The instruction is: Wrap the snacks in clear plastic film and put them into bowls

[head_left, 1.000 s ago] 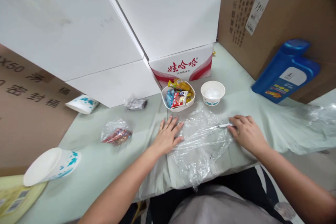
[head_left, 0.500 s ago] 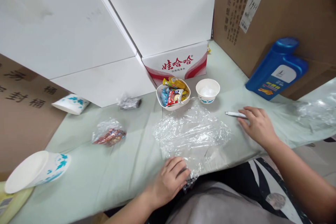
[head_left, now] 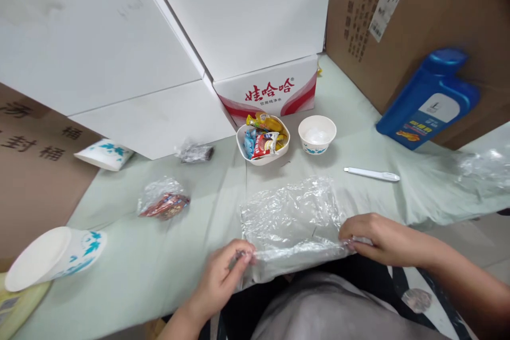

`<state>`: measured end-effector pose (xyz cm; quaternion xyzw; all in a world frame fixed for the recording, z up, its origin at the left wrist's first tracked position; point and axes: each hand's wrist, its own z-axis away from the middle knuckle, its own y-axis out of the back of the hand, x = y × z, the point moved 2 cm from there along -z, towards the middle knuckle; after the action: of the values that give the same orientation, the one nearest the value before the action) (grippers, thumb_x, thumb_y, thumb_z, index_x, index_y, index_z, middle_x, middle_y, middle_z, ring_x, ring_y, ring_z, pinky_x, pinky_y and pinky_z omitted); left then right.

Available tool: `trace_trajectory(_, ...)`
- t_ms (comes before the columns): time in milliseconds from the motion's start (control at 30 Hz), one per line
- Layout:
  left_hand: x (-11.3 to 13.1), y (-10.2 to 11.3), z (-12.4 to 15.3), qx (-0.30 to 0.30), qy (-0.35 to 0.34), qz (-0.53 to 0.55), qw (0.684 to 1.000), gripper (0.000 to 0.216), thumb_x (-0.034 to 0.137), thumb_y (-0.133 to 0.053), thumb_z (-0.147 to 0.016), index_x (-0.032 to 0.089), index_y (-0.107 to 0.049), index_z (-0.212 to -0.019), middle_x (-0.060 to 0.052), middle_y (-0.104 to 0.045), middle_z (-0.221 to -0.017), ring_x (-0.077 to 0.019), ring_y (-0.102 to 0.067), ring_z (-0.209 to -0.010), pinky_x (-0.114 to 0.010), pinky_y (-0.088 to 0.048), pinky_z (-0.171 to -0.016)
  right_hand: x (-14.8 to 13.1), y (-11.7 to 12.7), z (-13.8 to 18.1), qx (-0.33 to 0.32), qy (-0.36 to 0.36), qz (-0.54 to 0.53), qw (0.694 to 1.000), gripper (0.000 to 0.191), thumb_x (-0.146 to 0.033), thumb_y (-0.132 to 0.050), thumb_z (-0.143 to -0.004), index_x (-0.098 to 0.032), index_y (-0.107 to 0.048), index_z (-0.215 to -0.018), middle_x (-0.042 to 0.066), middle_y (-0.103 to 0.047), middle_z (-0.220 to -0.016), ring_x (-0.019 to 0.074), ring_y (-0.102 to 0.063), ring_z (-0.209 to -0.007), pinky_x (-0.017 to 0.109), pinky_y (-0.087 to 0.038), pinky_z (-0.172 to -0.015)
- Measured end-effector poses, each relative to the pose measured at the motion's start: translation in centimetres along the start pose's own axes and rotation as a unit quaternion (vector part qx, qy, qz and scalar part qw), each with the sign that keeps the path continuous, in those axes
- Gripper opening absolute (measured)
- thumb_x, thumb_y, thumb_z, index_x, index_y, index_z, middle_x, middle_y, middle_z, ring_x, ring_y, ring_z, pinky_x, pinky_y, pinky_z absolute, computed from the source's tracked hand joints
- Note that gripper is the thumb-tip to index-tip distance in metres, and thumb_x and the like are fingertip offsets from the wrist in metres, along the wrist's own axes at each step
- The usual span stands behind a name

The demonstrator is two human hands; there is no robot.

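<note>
Step in hand: I have the plastic film (head_left: 290, 212) held by its near edge. The sheet lies flat and crinkled on the green cloth (head_left: 159, 260), right at the table's front, with the edge hanging slightly over towards my lap.
Left hand: my left hand (head_left: 223, 276) has thumb and fingers pinched tight on the near-left corner of the film.
Right hand: my right hand (head_left: 374, 239) is closed on the near-right corner, knuckles up, with the fingertips nipping the edge.
What the next move calls for: as I judge it, an even pull from both corners. The film is thin and clingy, and a lopsided tug would probably bunch it or fold it onto itself.
Just beyond the film: the snack bowl (head_left: 261, 158), full of wrapped sweets, and a small empty bowl (head_left: 316, 150) sit side by side, apart from the sheet's far edge.
Right side: a white pen (head_left: 372, 173) lies clear of the film. A blue bottle (head_left: 428, 101) leans on a cardboard box (head_left: 398, 21), and more loose film (head_left: 482, 167) lies at the far right.
Left side: a film-wrapped snack bundle (head_left: 163, 203), a smaller dark bundle (head_left: 195, 153) and a tipped paper cup (head_left: 56, 257).
In the way: nothing rests on the sheet. The two bowls are the nearest things it could catch on.
</note>
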<state>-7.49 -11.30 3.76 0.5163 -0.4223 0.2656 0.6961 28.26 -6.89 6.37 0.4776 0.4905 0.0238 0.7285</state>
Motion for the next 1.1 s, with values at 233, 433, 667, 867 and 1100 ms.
trace_trajectory(233,-1.4,1.1,-4.5,0.217,0.087,-0.022,0.972,0.025,0.044,-0.051,-0.090,0.019,-0.057,-0.091,0.000,-0.068,-0.074,-0.0151,-0.066,-0.061,-0.026,-0.052,-0.062,2.4,-0.6,-4.5,0.147,-0.176,-0.088,0.969,0.024,-0.031,-0.045,-0.093,-0.020,-0.061,-0.106,0.000,-0.069,-0.074,0.0145,-0.064,-0.060,0.026,-0.049,-0.061)
trace_trajectory(433,-2.3,0.9,-6.9,0.254,0.105,-0.226,0.935,0.020,0.035,-0.050,-0.090,0.020,-0.061,-0.096,-0.002,-0.070,-0.078,-0.0179,-0.066,-0.067,-0.028,-0.047,-0.064,4.3,-1.3,-7.0,0.226,-0.222,0.077,0.945,0.028,-0.031,-0.045,-0.091,-0.019,-0.061,-0.112,0.005,-0.073,-0.085,0.0195,-0.067,-0.070,0.030,-0.050,-0.065)
trace_trajectory(667,-2.7,1.0,-7.2,0.302,0.090,-0.382,0.869,0.030,0.038,-0.054,-0.091,0.017,-0.060,-0.111,-0.006,-0.067,-0.081,-0.0228,-0.065,-0.073,-0.031,-0.047,-0.063,5.0,-2.3,-7.7,0.192,-0.230,0.268,0.916,0.033,-0.031,-0.039,-0.096,-0.017,-0.059,-0.119,0.012,-0.071,-0.107,0.0228,-0.069,-0.076,0.032,-0.049,-0.064)
trace_trajectory(867,-0.2,-1.0,-6.7,0.209,-0.196,-0.419,0.862,0.021,0.025,-0.048,-0.095,0.019,-0.066,-0.106,-0.010,-0.067,-0.106,-0.0235,-0.061,-0.105,-0.037,-0.047,-0.093,4.7,-2.2,-7.9,0.165,-0.236,0.271,0.919,0.032,-0.031,-0.041,-0.097,-0.017,-0.058,-0.121,0.010,-0.071,-0.108,0.0235,-0.070,-0.081,0.032,-0.048,-0.067)
trace_trajectory(1100,-1.8,-3.9,-7.0,-0.011,-0.167,-0.444,0.880,0.063,0.053,-0.049,-0.092,0.027,-0.036,-0.148,-0.009,-0.033,-0.157,-0.0343,-0.015,-0.148,-0.058,-0.017,-0.117,6.2,1.2,-6.3,0.237,-0.266,0.282,0.891,0.030,-0.027,-0.045,-0.094,-0.016,-0.063,-0.116,0.011,-0.071,-0.105,0.0266,-0.068,-0.085,0.036,-0.050,-0.070)
